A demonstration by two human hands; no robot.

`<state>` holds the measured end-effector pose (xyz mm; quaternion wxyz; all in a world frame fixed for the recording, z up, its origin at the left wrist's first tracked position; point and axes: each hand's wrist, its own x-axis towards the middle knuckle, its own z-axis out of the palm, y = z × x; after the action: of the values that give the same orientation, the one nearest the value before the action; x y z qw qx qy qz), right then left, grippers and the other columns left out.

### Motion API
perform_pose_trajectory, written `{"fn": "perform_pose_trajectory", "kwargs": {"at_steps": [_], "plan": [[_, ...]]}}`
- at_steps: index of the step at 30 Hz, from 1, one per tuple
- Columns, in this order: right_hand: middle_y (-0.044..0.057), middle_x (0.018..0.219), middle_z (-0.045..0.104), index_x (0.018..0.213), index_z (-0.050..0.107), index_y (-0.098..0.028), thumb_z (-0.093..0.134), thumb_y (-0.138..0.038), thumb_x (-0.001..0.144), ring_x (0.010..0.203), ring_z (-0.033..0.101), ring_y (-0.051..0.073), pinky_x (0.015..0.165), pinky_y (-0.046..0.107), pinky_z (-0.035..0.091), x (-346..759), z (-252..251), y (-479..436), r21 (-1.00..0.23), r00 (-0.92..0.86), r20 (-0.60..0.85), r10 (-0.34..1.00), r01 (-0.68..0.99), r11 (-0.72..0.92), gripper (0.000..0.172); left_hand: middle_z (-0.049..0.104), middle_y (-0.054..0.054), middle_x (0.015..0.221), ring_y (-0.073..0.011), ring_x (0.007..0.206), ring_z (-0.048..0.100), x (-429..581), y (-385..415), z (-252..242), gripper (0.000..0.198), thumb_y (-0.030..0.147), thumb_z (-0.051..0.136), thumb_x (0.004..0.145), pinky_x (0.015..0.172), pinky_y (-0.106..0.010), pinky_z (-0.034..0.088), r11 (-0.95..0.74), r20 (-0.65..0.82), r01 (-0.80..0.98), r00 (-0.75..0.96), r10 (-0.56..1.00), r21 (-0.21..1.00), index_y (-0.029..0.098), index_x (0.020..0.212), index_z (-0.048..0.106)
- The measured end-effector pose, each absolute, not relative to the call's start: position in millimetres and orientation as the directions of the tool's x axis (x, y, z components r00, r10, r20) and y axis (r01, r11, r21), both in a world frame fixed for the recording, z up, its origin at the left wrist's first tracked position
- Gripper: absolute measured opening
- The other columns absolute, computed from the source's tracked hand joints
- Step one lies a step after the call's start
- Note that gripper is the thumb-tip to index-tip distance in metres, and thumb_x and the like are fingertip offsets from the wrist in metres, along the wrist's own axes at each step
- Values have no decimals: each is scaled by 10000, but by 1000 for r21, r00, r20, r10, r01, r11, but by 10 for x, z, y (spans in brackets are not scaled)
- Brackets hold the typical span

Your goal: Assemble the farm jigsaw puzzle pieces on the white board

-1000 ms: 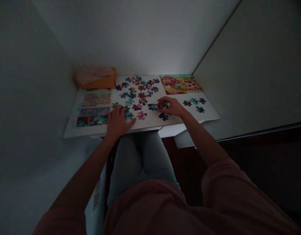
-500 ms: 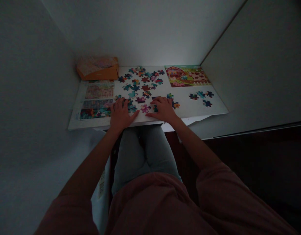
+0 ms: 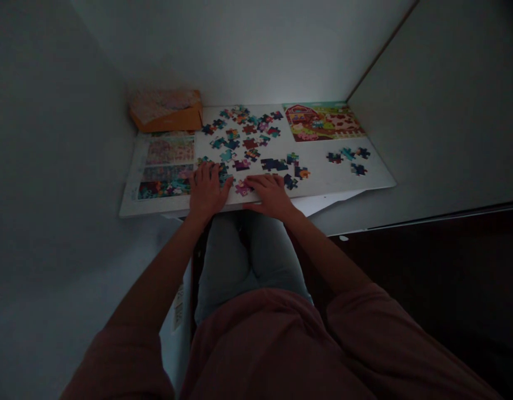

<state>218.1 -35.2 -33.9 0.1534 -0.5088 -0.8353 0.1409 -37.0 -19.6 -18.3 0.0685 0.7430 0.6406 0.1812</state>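
1. Head view: pink puzzle piece [image 3: 242, 188] flat on the table [image 3: 317, 155], near the front edge, between both hands.
2. Right hand [image 3: 268, 194] just right of it, palm down, index fingertip reaching to its edge, thumb lower along the table edge. Cannot tell whether pinching the piece or only touching it.
3. Left hand [image 3: 207, 191] laid palm down, fingers spread and unclenched, over the left side of some teal pieces [image 3: 226, 179]; partly hidden beneath, so hard to tell how many.
4. Just beyond the pink piece, a purple piece [image 3: 241, 165]; just beyond the right hand, dark blue pieces [image 3: 275, 165], with an orange-marked piece [image 3: 302, 173] to their right.
5. Farther back, a loose spread of mixed pieces [image 3: 250, 129].
6. Well apart at right, four pieces [image 3: 358, 169], near a farm picture [image 3: 323, 123] at the back.
7. At left, a picture sheet [image 3: 170, 153], with an orange box [image 3: 168, 116] at its far end.
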Motion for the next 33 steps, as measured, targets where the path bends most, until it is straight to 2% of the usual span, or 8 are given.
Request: {"fn": "perform_pose_trajectory", "kwargs": {"at_steps": [3, 6, 12, 18, 20, 27, 30, 33], "plan": [[93, 1858, 760, 1707, 830, -371, 940, -540, 1179, 1732, 663, 446, 1494, 691, 418, 2166, -374, -430, -396, -448, 137, 884, 793, 463, 565, 572, -247, 1994, -466, 1932, 422, -368, -199, -177, 745, 585, 458, 1286, 1582, -694, 296, -161, 174, 932, 109, 979, 324, 188, 1899, 606], [31, 1797, 806, 1609, 884, -464, 941, -605, 1172, 1693, 708, 435, 1457, 701, 484, 2175, -385, -493, -402, -422, 159, 893, 798, 449, 463, 580, -259, 1986, -494, 1917, 436, -369, -198, -175, 760, 603, 485, 1266, 1569, -723, 307, -171, 183, 931, 116, 976, 323, 184, 1888, 608], [62, 1763, 836, 1500, 923, -353, 923, -522, 1203, 1654, 749, 385, 1436, 622, 519, 2129, -358, -523, -418, -429, 172, 887, 783, 460, 341, 581, -276, 1977, -518, 1913, 432, -379, -182, -188, 788, 634, 497, 1246, 1571, -734, 297, -170, 186, 934, 115, 976, 315, 172, 1875, 606], [60, 1557, 929, 1453, 920, -372, 1000, -530, 1132, 1524, 821, 379, 1409, 609, 538, 2190, -280, -504, -455, -396, 209, 894, 771, 447, 367, 605, -275, 1959, -551, 1899, 447, -404, -168, -211, 777, 653, 513, 1235, 1548, -798, 323, -183, 211, 935, 121, 970, 303, 218, 1871, 617], [80, 1575, 922, 1477, 917, -348, 1009, -519, 1117, 1542, 820, 388, 1398, 609, 554, 2388, -246, -478, -472, -343, 259, 903, 770, 428, 410, 605, -264, 1961, -549, 1895, 452, -414, -162, -219, 773, 662, 518, 1232, 1548, -800, 327, -184, 209, 935, 123, 970, 304, 238, 1870, 617], [113, 1647, 886, 1466, 920, -358, 795, -426, 1198, 1616, 794, 401, 1412, 637, 593, 3825, -255, -406, -452, 94, 346, 934, 889, 78, 303, 601, -289, 1954, -582, 1865, 471, -410, -145, -245, 801, 676, 544, 1220, 1518, -863, 343, -192, 229, 939, 127, 965, 285, 196, 1856, 617], [161, 1676, 868, 1457, 919, -321, 785, -416, 1189, 1644, 761, 480, 1412, 750, 557, 4329, -395, -469, -396, 246, 340, 908, 913, -99, 314, 602, -272, 1959, -571, 1862, 484, -388, -152, -230, 778, 663, 612, 1199, 1522, -828, 359, -169, 224, 946, 108, 969, 276, 232, 1846, 636], [163, 1772, 814, 1423, 932, -327, 778, -437, 1168, 1687, 711, 500, 1408, 812, 526, 4564, -540, -534, -404, 305, 330, 893, 901, -158, 317, 597, -284, 1954, -557, 1855, 502, -367, -168, -197, 784, 637, 659, 1186, 1539, -756, 363, -156, 191, 950, 105, 976, 272, 205, 1840, 648]]}}
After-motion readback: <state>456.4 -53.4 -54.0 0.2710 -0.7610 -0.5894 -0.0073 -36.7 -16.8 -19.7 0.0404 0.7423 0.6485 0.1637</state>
